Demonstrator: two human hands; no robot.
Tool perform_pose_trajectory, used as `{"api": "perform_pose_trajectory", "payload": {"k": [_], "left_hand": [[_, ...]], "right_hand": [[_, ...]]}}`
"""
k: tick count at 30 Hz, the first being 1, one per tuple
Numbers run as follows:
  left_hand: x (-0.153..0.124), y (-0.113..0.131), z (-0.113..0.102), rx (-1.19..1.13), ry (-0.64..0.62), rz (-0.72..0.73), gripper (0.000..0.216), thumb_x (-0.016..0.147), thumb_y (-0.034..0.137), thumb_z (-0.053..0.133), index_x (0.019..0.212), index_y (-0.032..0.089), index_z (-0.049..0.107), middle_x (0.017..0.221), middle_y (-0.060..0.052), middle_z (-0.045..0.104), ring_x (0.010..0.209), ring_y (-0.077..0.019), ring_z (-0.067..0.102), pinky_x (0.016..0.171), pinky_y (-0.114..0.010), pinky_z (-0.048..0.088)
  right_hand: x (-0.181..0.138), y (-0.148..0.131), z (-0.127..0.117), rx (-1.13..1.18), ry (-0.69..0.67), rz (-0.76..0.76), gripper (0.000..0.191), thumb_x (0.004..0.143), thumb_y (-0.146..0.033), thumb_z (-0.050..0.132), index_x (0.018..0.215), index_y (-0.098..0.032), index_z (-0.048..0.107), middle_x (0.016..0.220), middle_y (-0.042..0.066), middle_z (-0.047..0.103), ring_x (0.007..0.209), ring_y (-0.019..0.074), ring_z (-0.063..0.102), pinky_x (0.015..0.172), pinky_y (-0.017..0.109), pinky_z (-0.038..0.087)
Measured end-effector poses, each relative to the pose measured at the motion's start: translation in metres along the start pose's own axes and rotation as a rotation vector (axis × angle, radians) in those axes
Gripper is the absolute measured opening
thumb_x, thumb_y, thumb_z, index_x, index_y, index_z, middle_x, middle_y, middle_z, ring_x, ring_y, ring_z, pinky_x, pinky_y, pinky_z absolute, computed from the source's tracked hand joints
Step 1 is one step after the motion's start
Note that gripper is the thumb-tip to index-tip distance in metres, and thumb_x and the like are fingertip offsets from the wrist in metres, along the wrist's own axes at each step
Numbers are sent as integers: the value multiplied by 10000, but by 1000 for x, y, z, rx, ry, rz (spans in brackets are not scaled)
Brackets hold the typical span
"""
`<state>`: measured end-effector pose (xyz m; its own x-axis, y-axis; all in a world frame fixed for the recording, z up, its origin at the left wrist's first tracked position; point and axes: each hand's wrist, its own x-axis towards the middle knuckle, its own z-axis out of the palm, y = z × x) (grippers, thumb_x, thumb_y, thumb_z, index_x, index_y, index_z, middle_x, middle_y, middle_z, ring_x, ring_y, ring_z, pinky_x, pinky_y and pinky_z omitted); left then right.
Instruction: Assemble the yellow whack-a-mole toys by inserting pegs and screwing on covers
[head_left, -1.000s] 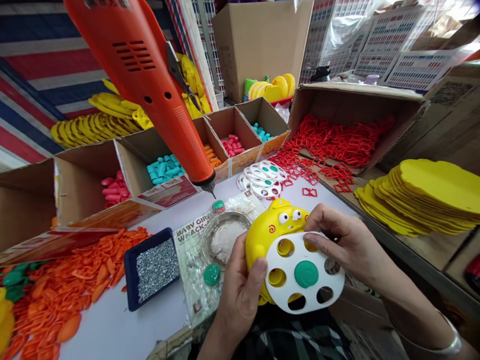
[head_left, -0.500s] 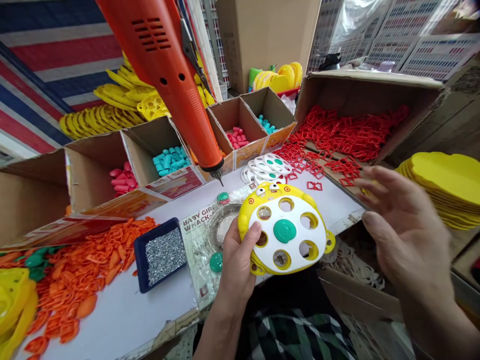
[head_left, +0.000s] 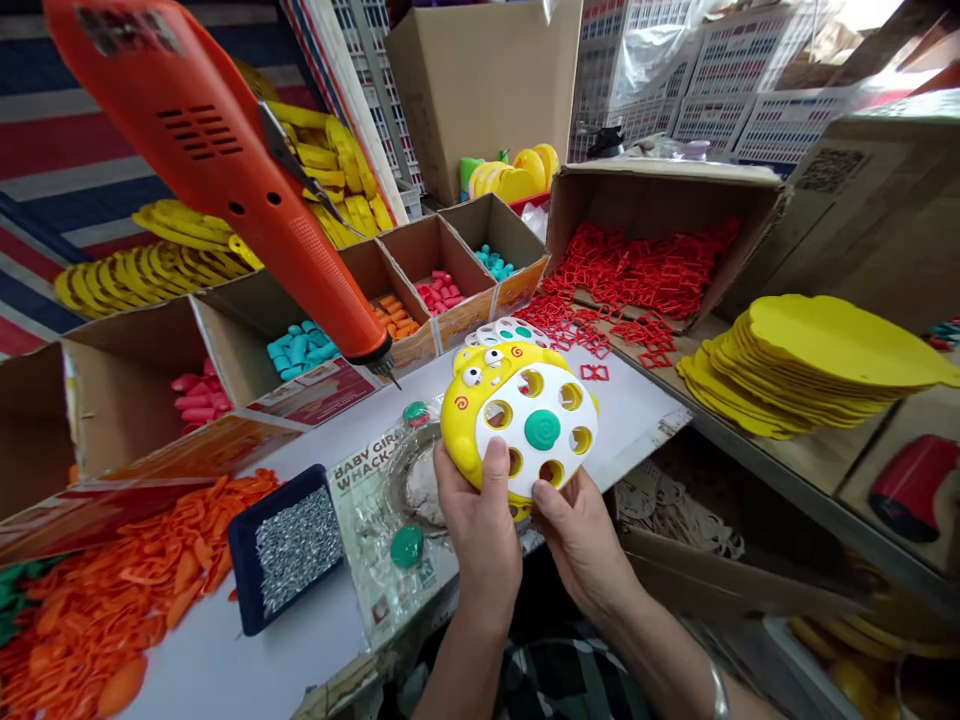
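A yellow toy body (head_left: 465, 420) with eyes carries a white round plate (head_left: 536, 428) with several holes and a green centre knob. I hold it upright over the table's front edge. My left hand (head_left: 484, 535) grips its lower left, thumb pressed on the white plate. My right hand (head_left: 581, 540) grips the lower right rim, thumb on the plate's bottom edge. An orange electric screwdriver (head_left: 247, 200) hangs above the table to the left of the toy, its tip pointing down and to the right.
A blue tray of screws (head_left: 289, 545) lies left of my hands, beside loose orange parts (head_left: 112, 600). Cardboard bins (head_left: 225, 340) hold pink, cyan and orange pegs. A box of red frames (head_left: 645, 270), stacked yellow plates (head_left: 817, 360) and white plates (head_left: 510, 330) lie behind and right.
My right hand came back from the right side and took hold of the toy's lower rim. The toy rose and moved a little left.
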<state>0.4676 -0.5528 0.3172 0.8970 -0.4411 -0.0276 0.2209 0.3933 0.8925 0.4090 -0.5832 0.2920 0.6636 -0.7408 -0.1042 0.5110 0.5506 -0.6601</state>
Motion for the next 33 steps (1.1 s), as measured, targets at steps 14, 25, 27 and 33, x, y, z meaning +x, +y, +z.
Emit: {"api": "perform_pose_trajectory", "payload": {"k": [14,25,27,33], "left_hand": [[20,20,-26,-181,-44,-215,522,834,387,736,1331,320,594,1211,-37,728,1083,-249,695,946,-361,556],[15,22,-38,-110,-73,-161,678,786,306,788,1405,318,511,1185,-60,732,1050,-272,706,876,-338,597],[13,27,-42,-48,-116,-153,699,753,302,815,1387,302,521,1187,-65,727,1060,-289,700,874,-355,601],[0,38,-45,143,-148,-152,746,689,344,850,1353,273,517,1138,-80,729,946,-296,725,760,-345,629]], "right_hand": [[20,-51,1,12,-127,-79,546,772,-331,794,1259,-263,557,1347,60,614,1262,255,562,1088,396,453],[31,-66,-22,-293,-256,-123,597,831,-396,746,1360,-256,506,1427,91,546,1313,247,523,1079,367,451],[40,-85,-21,-423,-345,-171,634,825,-391,756,1387,-251,496,1438,97,531,1340,249,495,1100,373,429],[45,-109,-4,-307,-567,127,577,813,-289,755,1341,-246,527,1290,77,642,1140,221,652,905,312,554]]}}
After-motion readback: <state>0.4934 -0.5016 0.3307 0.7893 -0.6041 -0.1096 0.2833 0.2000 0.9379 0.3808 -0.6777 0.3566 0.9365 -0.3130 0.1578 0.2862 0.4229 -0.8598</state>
